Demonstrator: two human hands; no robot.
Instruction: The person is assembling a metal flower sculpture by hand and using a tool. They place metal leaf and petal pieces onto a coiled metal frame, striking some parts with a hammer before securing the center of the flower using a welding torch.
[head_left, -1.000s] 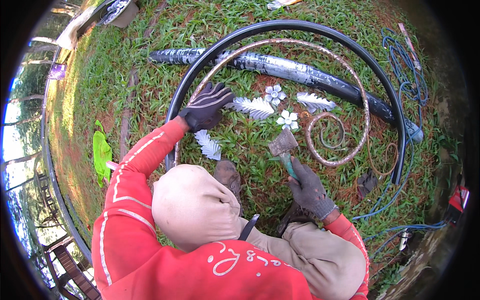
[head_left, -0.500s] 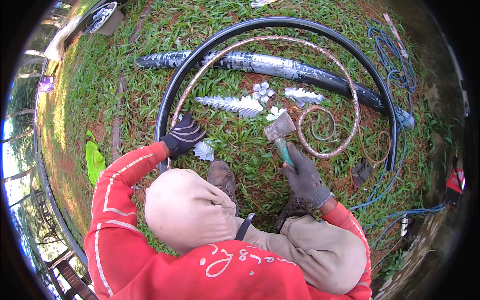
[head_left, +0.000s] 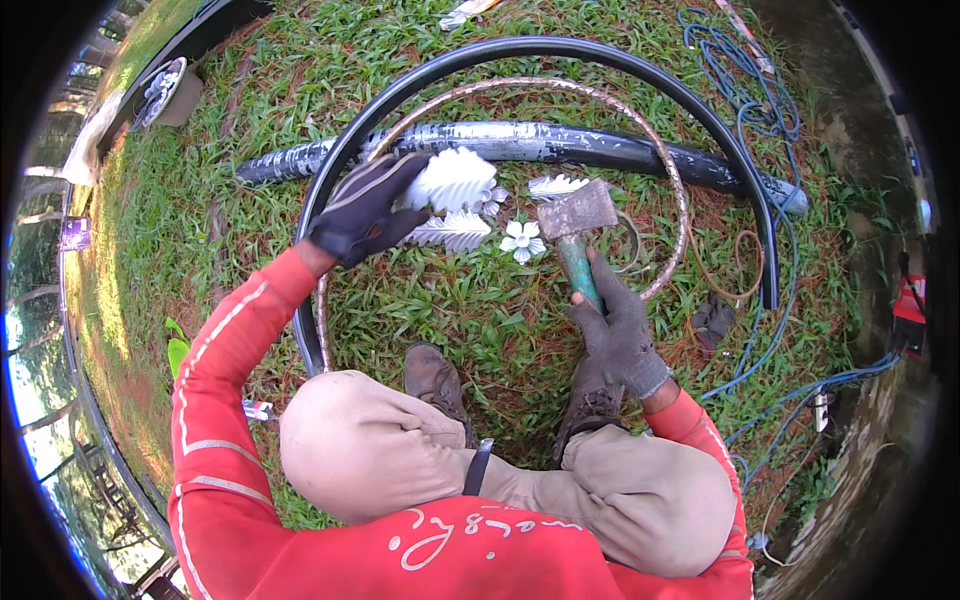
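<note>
My gloved left hand [head_left: 365, 205] is closed on a white metal leaf [head_left: 450, 182], lifted above the grass. My gloved right hand [head_left: 618, 330] grips the green handle of a hatchet-like tool with a worn metal head [head_left: 575, 208]. Below the held leaf lies another leaf [head_left: 450, 234]; a white flower [head_left: 521, 240] and a further leaf [head_left: 555, 185] lie near the tool head. Around them are a black curved tube [head_left: 760, 230] and a mottled coppery rod [head_left: 680, 240] bent into a scroll, partly hidden by the tool.
A scuffed dark pipe [head_left: 520, 142] lies beneath the curves. At right are blue hose [head_left: 780, 110], grey cloth [head_left: 714, 322] and a red-and-black device [head_left: 908, 312] by a wall. A bucket [head_left: 175, 100] stands upper left. My boots [head_left: 432, 385] rest on grass.
My left hand has dropped to a leaf near the left tube end, then risen forward and right with it. My right hand has moved slightly up with the tool.
</note>
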